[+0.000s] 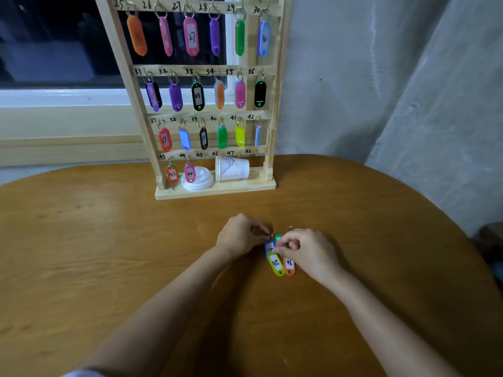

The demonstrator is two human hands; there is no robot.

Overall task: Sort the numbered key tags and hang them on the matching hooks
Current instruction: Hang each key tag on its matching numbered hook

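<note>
Your left hand (pixel 241 236) is pinching the ring of the blue plastic tag (pixel 269 247), your right hand (pixel 310 253) its edge; a paper cup (pixel 232 168) is lying sideways on the wooden rack (pixel 215 191).

paper cup (pixel 232 168): on its side | white lids (pixel 197 178): stacked beside it | table (pixel 81 240): wooden

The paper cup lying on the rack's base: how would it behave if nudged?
The cup lies on its side, so it would probably roll, curving because it tapers. It looks like thin paper: likely light and easily crushed. The rack's post beside it might stop it.
</note>
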